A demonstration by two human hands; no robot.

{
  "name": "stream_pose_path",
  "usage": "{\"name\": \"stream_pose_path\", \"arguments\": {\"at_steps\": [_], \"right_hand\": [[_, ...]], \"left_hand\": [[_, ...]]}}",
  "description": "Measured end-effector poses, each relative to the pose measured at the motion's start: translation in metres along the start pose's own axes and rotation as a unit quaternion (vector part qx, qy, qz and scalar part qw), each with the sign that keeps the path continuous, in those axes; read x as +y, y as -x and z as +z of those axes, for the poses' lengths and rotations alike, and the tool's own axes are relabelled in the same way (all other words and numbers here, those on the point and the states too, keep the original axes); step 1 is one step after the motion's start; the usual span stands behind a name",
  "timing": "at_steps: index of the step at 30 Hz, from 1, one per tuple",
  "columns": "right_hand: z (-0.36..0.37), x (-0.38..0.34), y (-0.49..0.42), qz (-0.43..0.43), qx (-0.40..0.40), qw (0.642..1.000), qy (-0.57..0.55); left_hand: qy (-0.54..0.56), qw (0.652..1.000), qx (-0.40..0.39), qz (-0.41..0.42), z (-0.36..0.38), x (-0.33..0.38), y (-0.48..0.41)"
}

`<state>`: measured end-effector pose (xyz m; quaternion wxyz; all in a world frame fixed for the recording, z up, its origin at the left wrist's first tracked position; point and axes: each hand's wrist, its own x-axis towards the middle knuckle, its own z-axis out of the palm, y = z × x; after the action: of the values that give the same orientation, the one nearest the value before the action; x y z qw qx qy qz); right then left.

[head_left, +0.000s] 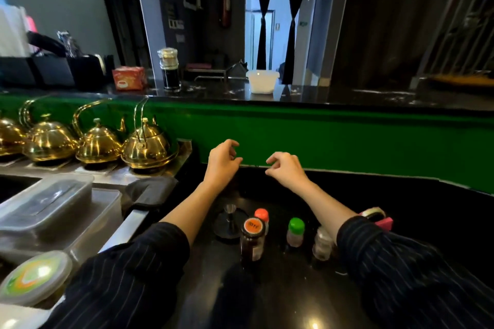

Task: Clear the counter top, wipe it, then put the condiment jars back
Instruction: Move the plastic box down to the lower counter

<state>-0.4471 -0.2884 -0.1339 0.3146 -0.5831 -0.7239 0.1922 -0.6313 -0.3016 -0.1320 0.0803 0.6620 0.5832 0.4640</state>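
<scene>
Head view: four condiment jars stand grouped on the black counter top [280, 288] between my forearms: dark jar with orange lid [252, 239], red-capped bottle [262, 215], green-capped bottle [296, 232] and clear shaker [322, 244]. My left hand [223, 160] and right hand [286, 168] hover farther back near the green wall [347, 139], fingers loosely curled, holding nothing. No cloth is in either hand. Judgement: either clearing has not begun or the jars are already back; I cannot tell which. A jigger [230, 211] and pink tape dispenser [377, 218] share the surface.

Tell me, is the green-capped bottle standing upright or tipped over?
Upright: the green-capped bottle stands on its base on the black counter, with its cap on top.
</scene>
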Motion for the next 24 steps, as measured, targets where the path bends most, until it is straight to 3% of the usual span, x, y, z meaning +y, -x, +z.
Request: {"name": "stream_pose_path", "arguments": {"at_steps": [7,11,15,19,24], "right_hand": [[-0.052,-0.057,-0.101,-0.069,0.126,0.99,0.004],[-0.067,-0.069,-0.157,-0.053,0.152,0.987,0.018],[-0.08,-0.067,-0.206,-0.004,0.136,0.99,0.034],[-0.082,-0.055,-0.252,0.037,0.103,0.991,0.072],[-0.065,-0.044,-0.306,0.005,0.037,0.999,0.001]], "left_hand": [[-0.019,0.998,-0.012,0.064,-0.024,0.031,-0.121],[-0.022,0.997,-0.03,0.064,-0.023,0.031,-0.186],[-0.044,0.995,-0.075,0.049,-0.008,0.021,-0.245],[-0.144,0.982,-0.124,0.005,0.014,0.003,-0.299],[-0.209,0.964,-0.164,-0.035,0.032,-0.036,-0.331]]}}
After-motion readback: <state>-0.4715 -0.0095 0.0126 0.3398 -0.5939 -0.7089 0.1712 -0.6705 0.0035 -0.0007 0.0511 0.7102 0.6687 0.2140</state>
